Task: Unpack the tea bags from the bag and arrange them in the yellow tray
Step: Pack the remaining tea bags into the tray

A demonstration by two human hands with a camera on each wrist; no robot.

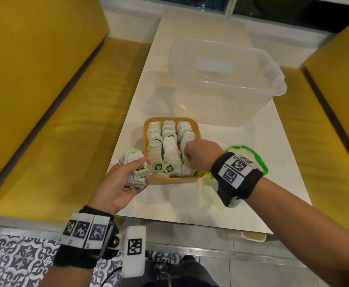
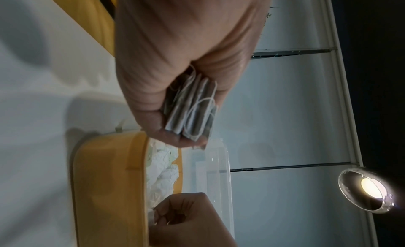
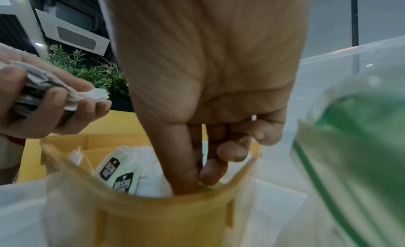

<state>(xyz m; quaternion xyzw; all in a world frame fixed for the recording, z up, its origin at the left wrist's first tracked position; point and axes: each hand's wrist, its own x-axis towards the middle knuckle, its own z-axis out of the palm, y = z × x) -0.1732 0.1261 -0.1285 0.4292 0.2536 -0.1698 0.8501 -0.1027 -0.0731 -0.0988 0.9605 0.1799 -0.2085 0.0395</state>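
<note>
- Your right hand (image 1: 198, 155) reaches down into the near right corner of the yellow tray (image 1: 148, 123), fingers (image 3: 186, 164) pointing down among the bags; whether they pinch a tea bag there you cannot tell from these views.
- Your left hand (image 1: 117, 183) is curled round a small stack of tea bags (image 1: 135, 169), held just beside the tray's near left corner, above the table edge.
- The tray sits on the white table (image 1: 190, 204) with three rows of tea bags (image 1: 169, 146) standing in it, almost full; the right row looks like the one being finished.
- The green-rimmed bag (image 1: 250, 156) lies flat just right of the tray, behind your right wrist; what it still contains is not visible.
- By my reading you are near the end: the stack in your left hand remains to be placed.
- A clear plastic bin (image 1: 221, 79) stands beyond the tray.
</note>
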